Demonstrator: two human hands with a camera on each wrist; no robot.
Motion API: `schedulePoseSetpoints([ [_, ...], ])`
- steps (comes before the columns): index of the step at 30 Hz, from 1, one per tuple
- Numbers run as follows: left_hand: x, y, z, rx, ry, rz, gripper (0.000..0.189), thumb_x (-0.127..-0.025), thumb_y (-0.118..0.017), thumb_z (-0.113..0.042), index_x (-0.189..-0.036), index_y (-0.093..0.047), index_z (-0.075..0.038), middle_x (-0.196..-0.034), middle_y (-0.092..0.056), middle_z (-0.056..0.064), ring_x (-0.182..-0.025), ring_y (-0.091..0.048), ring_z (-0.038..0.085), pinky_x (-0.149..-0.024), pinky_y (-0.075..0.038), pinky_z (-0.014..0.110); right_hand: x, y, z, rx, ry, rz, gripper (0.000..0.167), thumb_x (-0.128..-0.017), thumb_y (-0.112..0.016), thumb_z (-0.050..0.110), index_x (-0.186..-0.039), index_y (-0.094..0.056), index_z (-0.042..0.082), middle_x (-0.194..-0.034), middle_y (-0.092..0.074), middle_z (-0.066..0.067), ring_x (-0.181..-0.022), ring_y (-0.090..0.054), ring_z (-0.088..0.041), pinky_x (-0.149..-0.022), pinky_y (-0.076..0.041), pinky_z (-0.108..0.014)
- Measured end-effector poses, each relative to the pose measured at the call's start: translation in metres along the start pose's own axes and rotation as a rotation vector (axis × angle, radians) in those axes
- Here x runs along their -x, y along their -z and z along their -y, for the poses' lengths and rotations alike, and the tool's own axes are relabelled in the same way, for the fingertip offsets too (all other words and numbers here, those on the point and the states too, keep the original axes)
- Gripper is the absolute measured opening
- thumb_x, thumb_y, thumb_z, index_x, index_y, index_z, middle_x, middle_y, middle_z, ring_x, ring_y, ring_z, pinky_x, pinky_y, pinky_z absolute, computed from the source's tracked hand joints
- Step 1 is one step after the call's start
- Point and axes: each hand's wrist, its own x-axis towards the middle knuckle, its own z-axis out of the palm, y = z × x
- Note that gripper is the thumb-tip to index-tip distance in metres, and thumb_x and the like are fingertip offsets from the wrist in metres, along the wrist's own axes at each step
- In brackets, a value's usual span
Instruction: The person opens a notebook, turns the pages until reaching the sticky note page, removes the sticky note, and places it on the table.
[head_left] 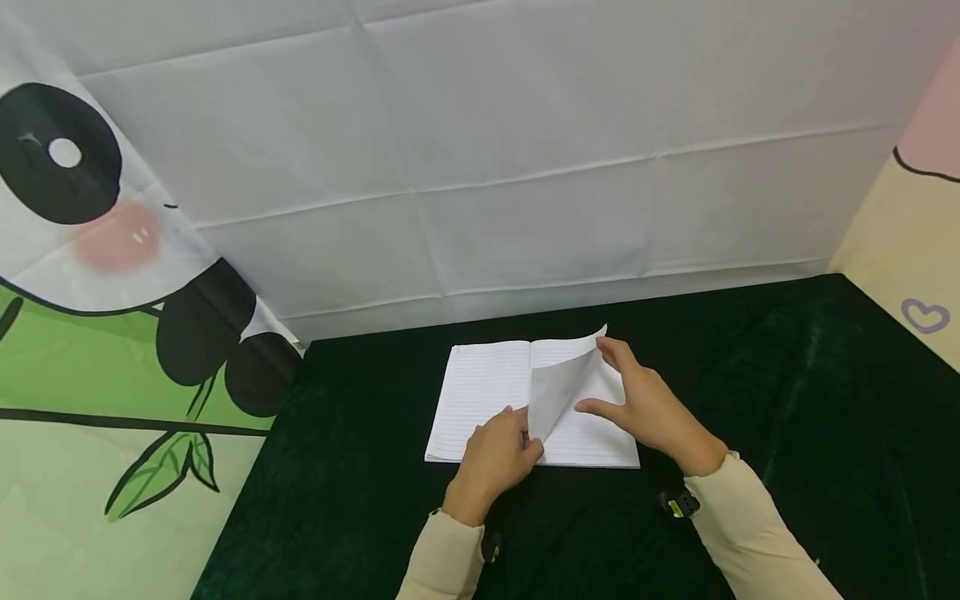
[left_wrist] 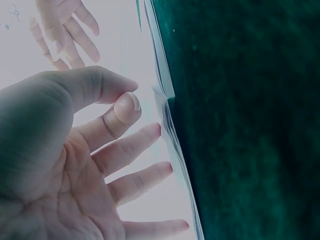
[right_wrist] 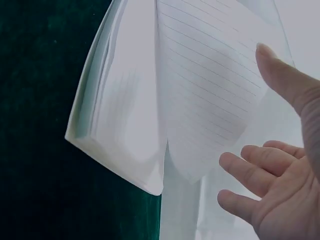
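Observation:
An open notebook (head_left: 480, 392) with lined white pages lies on the dark green cloth. One page (head_left: 555, 387) of its right side is lifted and curls over toward the middle. My left hand (head_left: 495, 454) is at the lower end of that page, near the centre fold, pinching it between thumb and index finger; glare in the left wrist view hides the paper there. The other left fingers spread out over the white paper. At the upper right corner, my right hand (head_left: 645, 404) touches the page with its fingertips, thumb well apart. The right wrist view shows the raised page (right_wrist: 210, 85) beside the spread fingers.
Dark green cloth (head_left: 360, 417) covers the table around the notebook. A creased white sheet (head_left: 525, 233) hangs behind it. At the left is a cartoon-printed backdrop (head_left: 120, 367), at the right a yellow one with a heart (head_left: 925, 316).

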Motion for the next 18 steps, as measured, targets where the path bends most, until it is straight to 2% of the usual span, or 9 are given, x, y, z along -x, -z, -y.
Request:
schedulePoseSetpoints([
  [1,0.0,0.0,0.0,0.002,-0.003,-0.002,0.027,-0.092,-0.067,-0.02,-0.116,-0.073,-0.008,-0.078,-0.062,0.0,-0.082,-0.062,0.016,-0.065,-0.043,0.029,0.0,0.0,0.0,-0.002,-0.005,0.002,0.09,-0.087,-0.079,0.033,-0.152,-0.025,0.003,-0.157,-0.039,-0.029,-0.141,-0.043,-0.049,-0.109,-0.041,-0.062],
  [3,-0.001,0.001,0.001,0.008,-0.004,-0.004,0.022,-0.092,-0.068,-0.02,-0.11,-0.075,-0.008,-0.093,-0.07,0.0,-0.075,-0.054,0.013,-0.061,-0.039,0.025,0.0,-0.001,-0.001,-0.003,-0.016,0.008,0.091,-0.086,-0.08,0.034,-0.151,-0.025,0.003,-0.156,-0.038,-0.03,-0.141,-0.043,-0.049,-0.109,-0.041,-0.061],
  [5,-0.001,0.0,0.001,0.008,-0.006,-0.01,0.016,-0.091,-0.068,-0.02,-0.098,-0.077,-0.008,-0.116,-0.074,0.002,-0.085,-0.06,0.015,-0.065,-0.043,0.026,0.0,-0.001,0.0,0.009,-0.037,0.035,0.092,-0.085,-0.08,0.036,-0.15,-0.025,0.002,-0.156,-0.038,-0.031,-0.141,-0.043,-0.049,-0.109,-0.041,-0.061],
  [7,-0.001,0.0,0.001,0.002,-0.004,-0.011,0.015,-0.09,-0.068,-0.02,-0.084,-0.076,-0.009,-0.132,-0.07,0.004,-0.095,-0.062,0.018,-0.07,-0.046,0.028,0.001,-0.002,-0.001,0.019,-0.056,0.084,0.095,-0.084,-0.081,0.037,-0.15,-0.023,0.001,-0.156,-0.037,-0.032,-0.14,-0.044,-0.05,-0.109,-0.041,-0.062],
  [11,-0.001,0.0,0.001,0.035,0.018,0.0,0.015,-0.09,-0.068,-0.019,-0.078,-0.074,-0.01,-0.132,-0.069,0.005,-0.098,-0.063,0.02,-0.073,-0.046,0.029,0.003,-0.007,-0.003,0.02,-0.089,0.224,0.105,-0.081,-0.082,0.04,-0.152,-0.018,-0.004,-0.158,-0.032,-0.034,-0.141,-0.041,-0.051,-0.111,-0.037,-0.065],
  [13,0.0,0.0,0.002,0.062,0.026,-0.001,0.012,-0.09,-0.069,-0.018,-0.084,-0.076,-0.01,-0.132,-0.069,0.005,-0.097,-0.062,0.019,-0.072,-0.045,0.028,0.004,-0.01,-0.003,0.027,-0.086,0.277,0.109,-0.079,-0.085,0.04,-0.152,-0.019,-0.006,-0.158,-0.03,-0.034,-0.142,-0.039,-0.051,-0.113,-0.032,-0.067],
  [15,0.0,0.001,0.002,0.076,0.024,-0.005,0.012,-0.09,-0.068,-0.017,-0.083,-0.075,-0.01,-0.132,-0.069,0.005,-0.098,-0.064,0.021,-0.073,-0.047,0.029,0.004,-0.012,-0.004,0.047,-0.069,0.307,0.111,-0.075,-0.088,0.038,-0.152,-0.022,-0.007,-0.158,-0.032,-0.034,-0.143,-0.039,-0.05,-0.115,-0.027,-0.069],
  [18,0.0,0.001,0.003,0.062,0.019,-0.013,0.02,-0.089,-0.068,-0.016,-0.07,-0.067,-0.011,-0.136,-0.067,0.01,-0.111,-0.066,0.027,-0.085,-0.054,0.037,0.005,-0.017,-0.004,0.087,-0.027,0.338,0.111,-0.07,-0.092,0.033,-0.151,-0.028,-0.006,-0.158,-0.035,-0.03,-0.145,-0.037,-0.048,-0.117,-0.021,-0.07],
])
